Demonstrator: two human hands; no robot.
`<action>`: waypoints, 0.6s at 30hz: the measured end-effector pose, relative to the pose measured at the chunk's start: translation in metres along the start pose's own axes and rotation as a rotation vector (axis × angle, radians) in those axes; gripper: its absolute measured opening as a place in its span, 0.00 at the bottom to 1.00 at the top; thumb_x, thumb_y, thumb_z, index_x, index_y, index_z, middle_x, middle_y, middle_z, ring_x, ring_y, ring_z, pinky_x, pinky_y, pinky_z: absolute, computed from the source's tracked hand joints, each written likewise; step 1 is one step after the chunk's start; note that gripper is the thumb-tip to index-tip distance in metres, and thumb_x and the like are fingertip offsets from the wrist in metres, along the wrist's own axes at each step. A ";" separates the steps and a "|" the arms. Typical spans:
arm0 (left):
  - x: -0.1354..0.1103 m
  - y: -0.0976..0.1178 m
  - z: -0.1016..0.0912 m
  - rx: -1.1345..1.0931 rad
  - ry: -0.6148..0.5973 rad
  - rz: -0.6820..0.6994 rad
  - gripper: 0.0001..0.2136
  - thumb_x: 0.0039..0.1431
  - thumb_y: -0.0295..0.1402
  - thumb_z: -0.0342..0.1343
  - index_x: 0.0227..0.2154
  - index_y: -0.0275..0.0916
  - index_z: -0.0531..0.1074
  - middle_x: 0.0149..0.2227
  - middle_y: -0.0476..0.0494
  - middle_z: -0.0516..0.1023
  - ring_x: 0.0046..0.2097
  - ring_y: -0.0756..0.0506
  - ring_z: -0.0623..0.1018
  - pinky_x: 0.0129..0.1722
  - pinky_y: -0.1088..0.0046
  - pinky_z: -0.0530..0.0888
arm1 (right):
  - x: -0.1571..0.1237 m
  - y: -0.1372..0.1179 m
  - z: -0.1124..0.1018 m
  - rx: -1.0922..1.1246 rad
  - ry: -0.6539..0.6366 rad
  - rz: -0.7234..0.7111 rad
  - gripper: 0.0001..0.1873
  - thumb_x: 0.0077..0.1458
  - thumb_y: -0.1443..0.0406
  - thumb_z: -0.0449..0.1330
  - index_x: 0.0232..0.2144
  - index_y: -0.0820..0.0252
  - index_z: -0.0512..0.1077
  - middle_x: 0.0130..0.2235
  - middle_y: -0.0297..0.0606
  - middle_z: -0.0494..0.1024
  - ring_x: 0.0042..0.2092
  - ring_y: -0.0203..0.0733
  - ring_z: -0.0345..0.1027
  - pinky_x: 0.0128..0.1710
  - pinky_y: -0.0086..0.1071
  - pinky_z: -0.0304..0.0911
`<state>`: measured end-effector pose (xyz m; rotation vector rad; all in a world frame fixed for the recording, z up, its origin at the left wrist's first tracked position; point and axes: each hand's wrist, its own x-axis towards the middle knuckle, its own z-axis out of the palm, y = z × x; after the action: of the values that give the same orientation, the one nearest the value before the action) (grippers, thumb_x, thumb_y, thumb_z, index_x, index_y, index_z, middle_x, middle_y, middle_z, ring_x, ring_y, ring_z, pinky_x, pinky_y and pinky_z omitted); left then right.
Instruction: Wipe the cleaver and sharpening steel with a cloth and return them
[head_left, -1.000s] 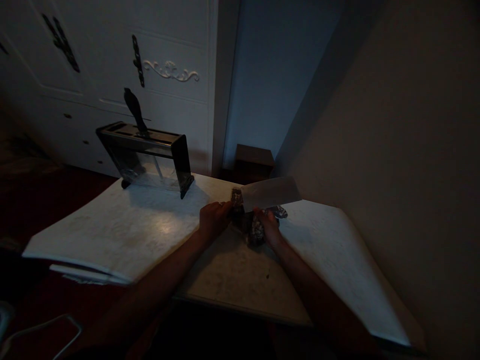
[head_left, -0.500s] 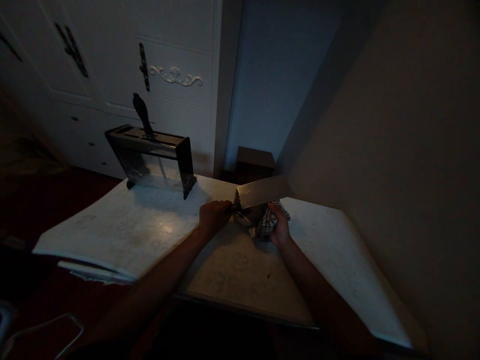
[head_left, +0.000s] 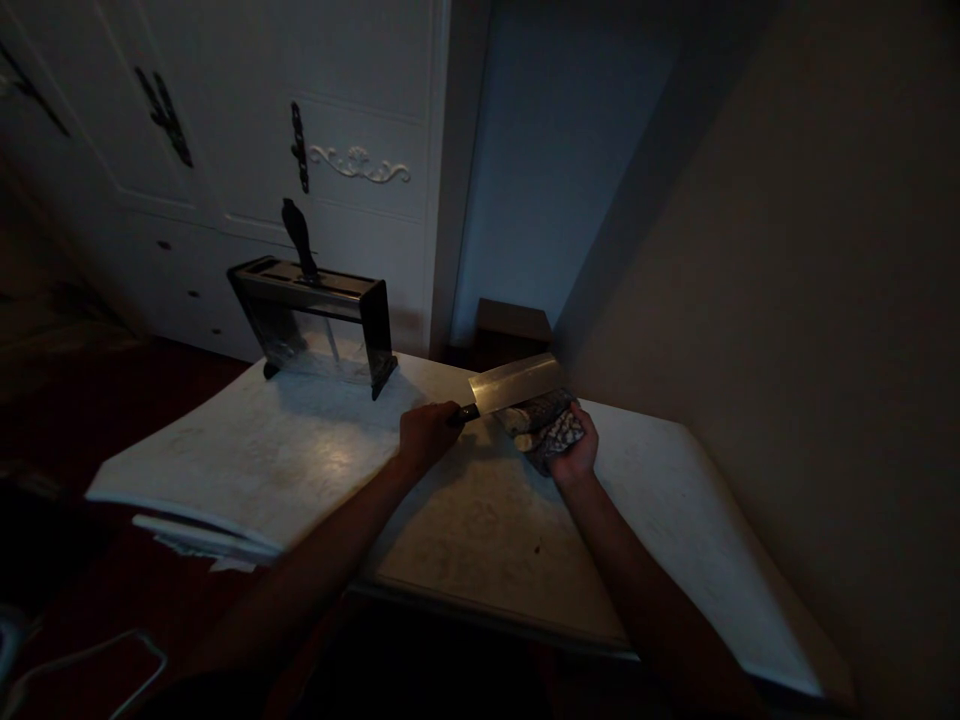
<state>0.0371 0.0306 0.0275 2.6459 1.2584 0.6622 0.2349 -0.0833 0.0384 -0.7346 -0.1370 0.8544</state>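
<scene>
My left hand is closed around the dark handle of a cleaver, whose broad blade points to the right with its flat side facing me. In my right hand is a bunched, dark-and-light patterned cloth, held just below the blade. Whether cloth and blade touch, I cannot tell. Off to the left stands a knife block with clear sides and a dark frame. One black knife handle sticks up from its top.
The pale table carries the knife block near its far left edge. Behind rises a white cupboard with dark handles. A wall runs along the right, and a dark box sits beyond the table's back edge.
The cloth has come away from around the lower blade and handle end, moving right and down with my right hand. More of the cleaver now shows. The view has shifted slightly.
</scene>
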 end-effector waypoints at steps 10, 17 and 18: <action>0.001 -0.004 0.003 -0.382 0.046 -0.054 0.13 0.54 0.44 0.60 0.35 0.40 0.78 0.33 0.43 0.82 0.35 0.44 0.80 0.32 0.74 0.66 | 0.002 0.005 -0.002 0.001 0.015 0.068 0.11 0.43 0.62 0.64 0.34 0.55 0.76 0.34 0.29 0.83 0.37 0.39 0.78 0.41 0.33 0.73; -0.005 -0.001 -0.001 -0.743 0.070 0.016 0.12 0.47 0.40 0.66 0.28 0.36 0.78 0.26 0.48 0.79 0.28 0.49 0.75 0.27 0.77 0.65 | 0.002 0.011 -0.002 -0.063 -0.011 0.097 0.07 0.45 0.62 0.64 0.31 0.55 0.76 0.33 0.31 0.83 0.34 0.42 0.78 0.42 0.38 0.74; -0.006 0.000 -0.004 -0.783 0.064 0.014 0.12 0.46 0.40 0.66 0.28 0.36 0.78 0.25 0.48 0.78 0.28 0.49 0.75 0.27 0.77 0.66 | 0.002 0.011 -0.002 -0.062 0.000 0.099 0.06 0.44 0.63 0.64 0.30 0.54 0.76 0.32 0.30 0.83 0.33 0.42 0.78 0.42 0.37 0.75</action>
<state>0.0323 0.0255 0.0289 1.9919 0.7606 0.9950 0.2300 -0.0783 0.0291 -0.8052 -0.1280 0.9479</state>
